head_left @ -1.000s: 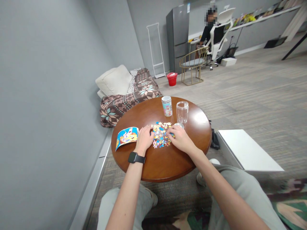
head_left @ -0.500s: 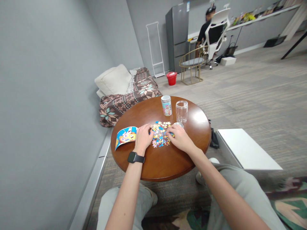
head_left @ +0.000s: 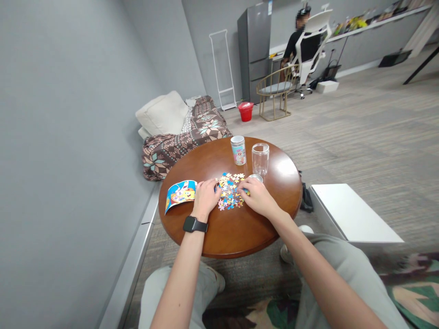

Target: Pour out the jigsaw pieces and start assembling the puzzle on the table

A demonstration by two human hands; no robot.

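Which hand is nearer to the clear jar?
Right. The right hand is in front of the clear jar; the left hand is farther, at the left edge of the jigsaw pieces.

Blue, yellow and pink puzzle pieces (head_left: 230, 195)

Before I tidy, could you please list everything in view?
puzzle pieces: many, multicoloured, table middle
picture sheet: one, mostly blue, table left
can: one, pale blue, table back
jar: one, clear, right of can
lid: one, silvery, before jar
table: one, brown, centre
patterned cover: one, brown, back left
bucket: one, red, back floor
rack: one, white, back wall
fridge: one, grey, back wall
chairs: two, gold and white, back
person: one, dark top, back
boxes: two, white, right floor
watch: one, black, left wrist
legs: two, grey trousers, bottom
left hand: one, bare, pieces' left
right hand: one, bare, pieces' right
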